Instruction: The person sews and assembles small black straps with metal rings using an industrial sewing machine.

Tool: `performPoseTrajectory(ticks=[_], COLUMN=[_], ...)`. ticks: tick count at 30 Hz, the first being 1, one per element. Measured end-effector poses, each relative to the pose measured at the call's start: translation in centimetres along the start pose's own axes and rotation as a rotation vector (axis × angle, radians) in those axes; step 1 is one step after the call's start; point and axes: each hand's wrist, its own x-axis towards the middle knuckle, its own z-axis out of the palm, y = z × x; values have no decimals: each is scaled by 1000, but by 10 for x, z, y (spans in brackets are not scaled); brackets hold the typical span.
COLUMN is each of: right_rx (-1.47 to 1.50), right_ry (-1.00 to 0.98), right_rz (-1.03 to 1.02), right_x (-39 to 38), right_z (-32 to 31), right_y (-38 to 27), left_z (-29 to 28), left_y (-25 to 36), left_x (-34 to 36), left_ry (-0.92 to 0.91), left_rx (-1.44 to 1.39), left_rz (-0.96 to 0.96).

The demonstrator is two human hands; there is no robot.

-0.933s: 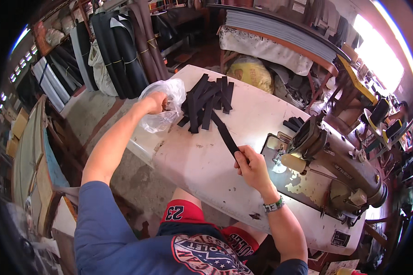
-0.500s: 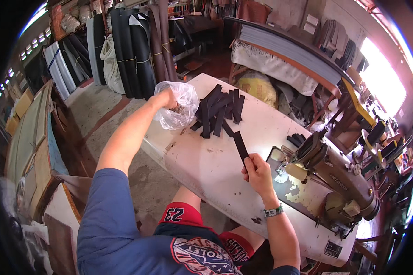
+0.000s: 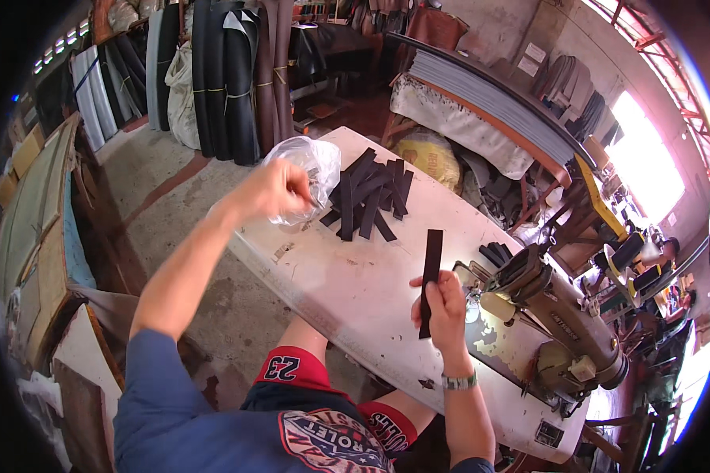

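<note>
My right hand (image 3: 445,306) grips a flat black strip (image 3: 432,256) upright between thumb and fingers, above the worktable and left of the sewing machine (image 3: 572,319). In front of a clear plastic bag (image 3: 323,162), my left hand (image 3: 278,188) is closed in a pinch. Something small and dark shows at its fingertips, too small to name. The bag stands open at the table's left edge, partly hidden by that hand, and its contents barely show. Beside the bag lies a loose heap of similar black strips (image 3: 367,189).
The white worktable (image 3: 355,292) has a worn, marked top. Near the machine head rests a small cluster of black pieces (image 3: 495,253). Upright rolls of material (image 3: 241,87) stand at the far left. Behind the table are a yellow sack (image 3: 430,162) and a bench stacked with sheets (image 3: 481,83).
My left hand has come out of the plastic bag, pinching something small. My right hand has turned the black strip more upright, and more of its lower end shows.
</note>
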Motion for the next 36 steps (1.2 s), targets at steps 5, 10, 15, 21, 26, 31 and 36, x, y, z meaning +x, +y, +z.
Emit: performPoseTrajectory(ticks=[5,10,15,21,26,31,36], right_rx=[-73,-233,-395,-411,-297,-286,-157], right_ry=[-85,174,176,67,-12,169,284], right_rz=[-25,142,86,247,411,167,198], right_x=[-80,-136,-167,-206,-211,-200,-197], right_z=[48,37,29,0,6,26,16], right_y=[-18,-12,-38,-36,-41,-38,-29], left_z=[151,235,251,229,238,233,217], left_y=[13,22,30,41,23,16,3], left_x=[-107,-155,-181,-171,-168,-170,-153], left_ry=[-106,-181,-396,-849,-1009,-934,-603], left_rx=[-759,-1148,-1064,-1233,-1187,-1253,-1354], left_rz=[-180,-182,-130,-88,-175,-263,-188])
